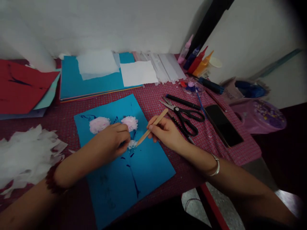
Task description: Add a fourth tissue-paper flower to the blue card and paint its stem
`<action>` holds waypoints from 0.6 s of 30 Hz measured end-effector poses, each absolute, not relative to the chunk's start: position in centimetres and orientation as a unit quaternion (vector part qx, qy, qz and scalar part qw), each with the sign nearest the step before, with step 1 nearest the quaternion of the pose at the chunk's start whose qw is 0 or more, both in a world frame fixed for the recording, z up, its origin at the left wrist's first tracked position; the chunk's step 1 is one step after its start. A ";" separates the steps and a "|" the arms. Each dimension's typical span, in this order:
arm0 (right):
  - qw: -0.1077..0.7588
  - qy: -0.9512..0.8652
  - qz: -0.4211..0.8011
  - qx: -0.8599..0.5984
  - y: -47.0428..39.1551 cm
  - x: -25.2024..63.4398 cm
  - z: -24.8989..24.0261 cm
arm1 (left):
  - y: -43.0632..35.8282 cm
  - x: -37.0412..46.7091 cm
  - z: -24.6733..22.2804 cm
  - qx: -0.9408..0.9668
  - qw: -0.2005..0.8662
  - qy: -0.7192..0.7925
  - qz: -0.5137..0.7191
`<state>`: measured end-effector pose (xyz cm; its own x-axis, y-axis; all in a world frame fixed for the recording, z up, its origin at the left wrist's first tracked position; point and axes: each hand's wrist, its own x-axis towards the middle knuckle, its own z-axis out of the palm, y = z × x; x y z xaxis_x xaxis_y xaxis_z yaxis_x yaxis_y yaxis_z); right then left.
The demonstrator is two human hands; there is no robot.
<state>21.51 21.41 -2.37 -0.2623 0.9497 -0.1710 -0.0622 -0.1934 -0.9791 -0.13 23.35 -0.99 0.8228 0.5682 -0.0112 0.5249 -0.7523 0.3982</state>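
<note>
A wooden craft stick [153, 126] is pinched in my right hand [165, 131], its lower tip at a small white tissue-paper tuft [132, 144] on the blue sheet [148, 169]. My left hand [115, 139] is closed over the sheet, fingertips beside that tuft; whether they grip something is hidden. Two fluffy pale-pink paper blossoms sit on the sheet: the left blossom [99, 125] and the right blossom [130, 123], partly covered by my left hand. Dark-blue painted strokes [134, 182] run down the sheet like branches.
White paper pieces [26, 156] are heaped at left, below red paper [24, 86]. Stacked blue sheets [91, 88] lie at the back. Scissors [184, 115], a black pen [183, 101] and a phone [224, 124] lie right; paint bottles [198, 60] stand behind. A pink bucket [254, 118] is far right.
</note>
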 end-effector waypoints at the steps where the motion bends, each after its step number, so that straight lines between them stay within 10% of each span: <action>1: 0.401 -0.493 0.629 -0.448 21.3 21.5 -2.3 | 23.5 -0.1 -1.1 0.935 0.197 0.290 0.058; 18: 0.383 -0.522 0.612 -0.455 21.1 20.9 -3.1 | 23.4 -3.3 1.3 0.912 0.202 0.340 0.107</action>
<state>20.87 21.14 -3.11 -0.2927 0.9434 -0.1559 0.0055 -0.1613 -0.9869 -3.33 23.41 1.35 0.7459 0.6635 0.0581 0.5773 -0.6875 0.4406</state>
